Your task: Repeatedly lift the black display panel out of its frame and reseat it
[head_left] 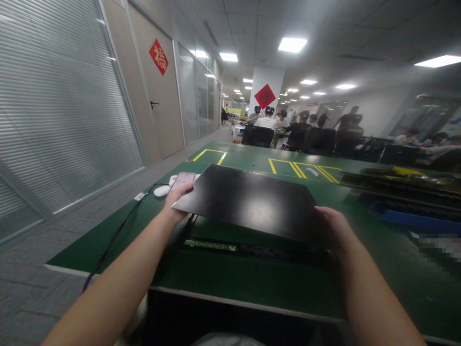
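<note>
A flat, glossy black panel (248, 199) is held above the green table, its surface reflecting a ceiling light. My left hand (176, 204) grips its left edge, thumb on top. On the opposite side my right hand (333, 226) is closed on the right edge; most of those fingers are hidden beneath. Below the panel lies a long dark strip with a green circuit board (211, 245), partly in shadow. Just beyond my left hand are a phone (183, 180) with a lit pink screen and a white rounded object (162, 191).
Yellow tape outlines (288, 168) mark the far part of the green table (97, 245). A stack of dark panels (403, 190) stands at the right above a blue tray (418, 218). A black cable (118, 230) runs over the left edge. People sit beyond, near chairs (257, 136).
</note>
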### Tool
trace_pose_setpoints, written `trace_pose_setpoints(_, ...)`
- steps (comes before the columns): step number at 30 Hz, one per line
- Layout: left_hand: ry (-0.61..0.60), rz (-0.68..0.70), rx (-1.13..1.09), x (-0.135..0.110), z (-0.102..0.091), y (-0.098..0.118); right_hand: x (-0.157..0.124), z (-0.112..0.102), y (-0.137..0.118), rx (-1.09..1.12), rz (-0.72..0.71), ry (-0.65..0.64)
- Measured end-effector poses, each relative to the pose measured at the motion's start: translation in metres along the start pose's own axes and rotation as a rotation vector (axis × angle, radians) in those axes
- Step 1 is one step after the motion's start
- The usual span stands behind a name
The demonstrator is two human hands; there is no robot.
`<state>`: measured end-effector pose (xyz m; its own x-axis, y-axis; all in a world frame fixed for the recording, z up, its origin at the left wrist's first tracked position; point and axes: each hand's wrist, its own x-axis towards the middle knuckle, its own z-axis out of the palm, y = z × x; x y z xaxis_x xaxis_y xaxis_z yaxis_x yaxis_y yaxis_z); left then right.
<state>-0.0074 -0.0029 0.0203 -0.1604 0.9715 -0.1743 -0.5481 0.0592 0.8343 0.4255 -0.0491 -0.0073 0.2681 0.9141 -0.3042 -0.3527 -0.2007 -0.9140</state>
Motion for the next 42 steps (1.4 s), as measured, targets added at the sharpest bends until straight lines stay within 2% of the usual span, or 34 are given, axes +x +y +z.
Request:
trace_pose_setpoints(2,0.007,0.023,0.007,-0.006,0.005,0.004,0.003,0.001,0.000,-0.021,0.185,-0.083)
trace_pose_setpoints(3,0.003,0.033,0.007,-0.009,0.007,0.005,0.005,0.000,0.000,-0.039,0.223,-0.104)
trace_pose_setpoints(8,-0.014,0.040,-0.014,-0.018,0.014,0.011,0.019,-0.006,0.002,-0.093,0.031,-0.032)
trace_pose_setpoints(13,-0.063,0.097,0.043,-0.007,0.005,0.006,0.026,-0.009,0.006,-0.125,-0.074,0.089)
trace_pose_setpoints(17,-0.158,0.114,0.080,0.001,-0.003,0.001,0.023,-0.008,0.005,-0.137,-0.097,0.117)
trace_pose_setpoints(22,-0.194,0.122,0.086,0.005,-0.008,0.001,0.018,-0.004,0.003,-0.175,-0.126,0.138)
trace_pose_setpoints(33,-0.115,0.160,0.116,0.014,-0.012,-0.009,0.023,-0.007,0.005,-0.286,-0.192,0.255)
trace_pose_setpoints(42,-0.120,0.142,0.108,0.010,-0.009,-0.008,0.017,-0.001,0.005,-0.356,-0.251,0.306)
